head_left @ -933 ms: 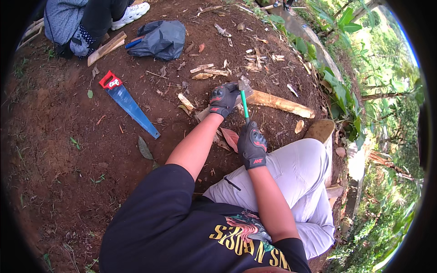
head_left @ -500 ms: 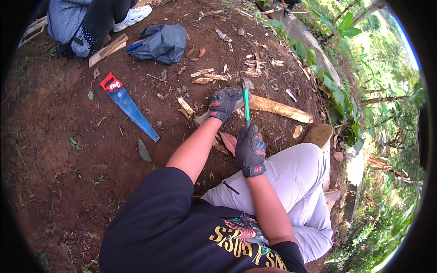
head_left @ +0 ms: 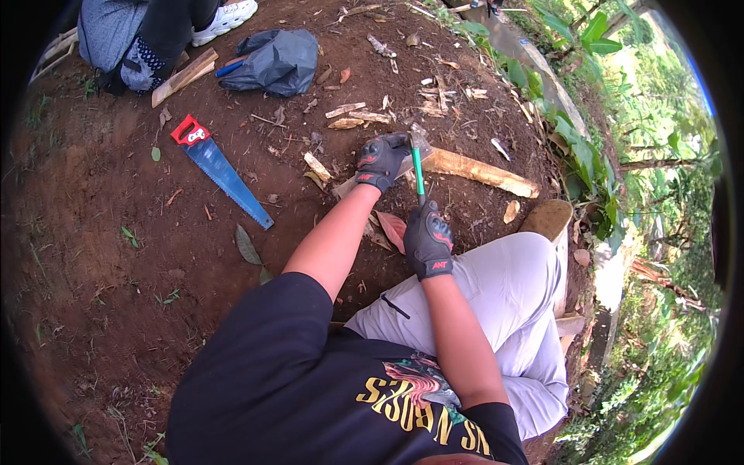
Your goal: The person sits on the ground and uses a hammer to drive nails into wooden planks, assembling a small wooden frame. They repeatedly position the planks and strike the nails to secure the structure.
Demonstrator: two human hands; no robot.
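While the gloved R hand (head_left: 427,240) wraps its fingers round the low end of the green-handled hammer (head_left: 419,172), the gloved L hand (head_left: 380,160) lies over a greyish plank (head_left: 406,164), just L of the hammer's head; can't tell if its fingers pinch anything. Pale split timber (head_left: 480,172) runs R from near the head, on bare dirt (head_left: 132,271). Red-handled saw (head_left: 227,178) lies flat, well L; dark plastic bag (head_left: 283,62) sits beyond, nr. the top.

On the ground (head_left: 101,240), I locate the saw (head_left: 229,177) left of the left hand (head_left: 381,161), the bag (head_left: 277,63) beyond it. The hammer (head_left: 418,172) sits in the right hand (head_left: 428,239); the wooden length (head_left: 484,172) extends right of the hammer. Wood scraps (head_left: 370,117) lie beyond both hands.
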